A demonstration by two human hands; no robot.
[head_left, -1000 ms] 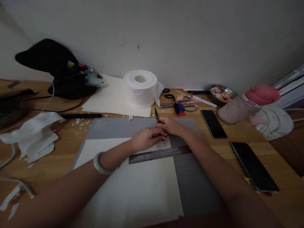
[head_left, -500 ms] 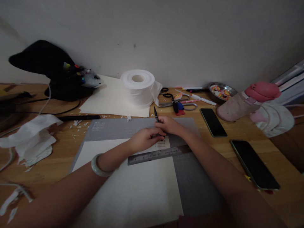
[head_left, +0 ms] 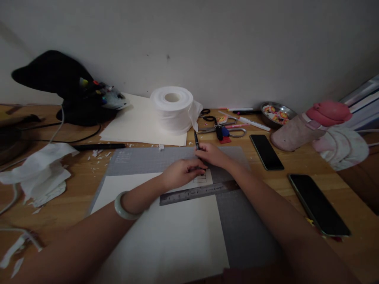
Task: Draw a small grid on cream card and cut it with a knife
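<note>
Grasping a black pen (head_left: 196,140) in the right hand (head_left: 211,154), at the far edge of a white sheet (head_left: 177,236). Curling the left hand (head_left: 180,173) just beside, over a ruled drawing (head_left: 199,179); cannot tell whether around anything. Reaching past a metal ruler (head_left: 189,193) laid across sheet and grey mat (head_left: 136,157), facing a paper roll (head_left: 172,116), with two phones (head_left: 266,152) to the right.

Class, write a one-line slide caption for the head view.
Right hand holding a black pen, left hand close by, beyond a metal ruler overlapping white paper.

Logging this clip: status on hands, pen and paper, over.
Right hand holds black pen; left hand over paper, grip unclear. Ruler lies across paper.
</note>
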